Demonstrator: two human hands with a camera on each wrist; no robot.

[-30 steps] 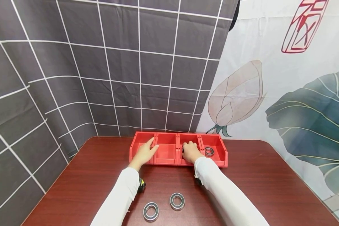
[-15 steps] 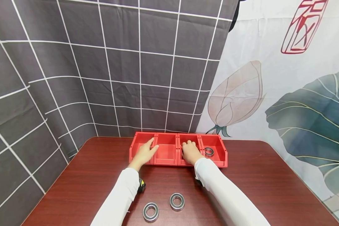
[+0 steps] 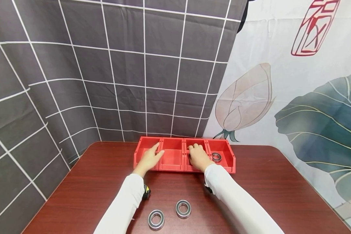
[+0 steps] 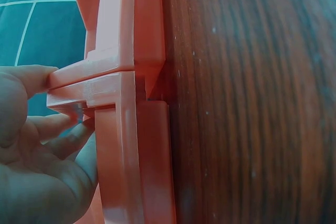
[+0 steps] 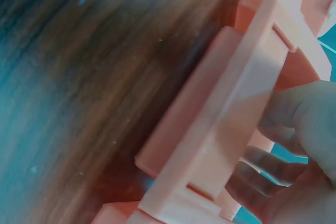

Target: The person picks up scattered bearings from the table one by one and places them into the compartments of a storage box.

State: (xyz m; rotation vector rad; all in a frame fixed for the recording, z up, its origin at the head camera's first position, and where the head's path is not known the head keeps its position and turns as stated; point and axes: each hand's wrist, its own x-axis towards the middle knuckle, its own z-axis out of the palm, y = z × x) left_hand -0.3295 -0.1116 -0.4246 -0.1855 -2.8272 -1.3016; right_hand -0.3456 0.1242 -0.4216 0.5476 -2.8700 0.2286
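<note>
Bearing (image 3: pixel 216 157) in rightmost red bin (image 3: pixel 226 161), just right of right hand (image 3: pixel 199 158), fingers curled, hold unclear; left hand (image 3: pixel 148 158) farther, fingers apart.

The red bins (image 3: pixel 172 161) at the left fingers (image 4: pixel 52 127) and right fingers (image 5: pixel 278 169) look like smooth plastic, a bit shiny. Nearer than the fingers, one ring (image 3: pixel 156 227) and a second ring (image 3: pixel 183 215) look like shiny metal with a dark, dull band. Below the fingers, the table (image 3: pixel 87 191) looks like smooth, shiny wood. Past the fingertips, the gray sheet (image 3: pixel 161 71) is dull, wrinkly cloth. Behind the fingers, the white sleeves (image 3: pixel 123 201) are soft, dull cloth.
</note>
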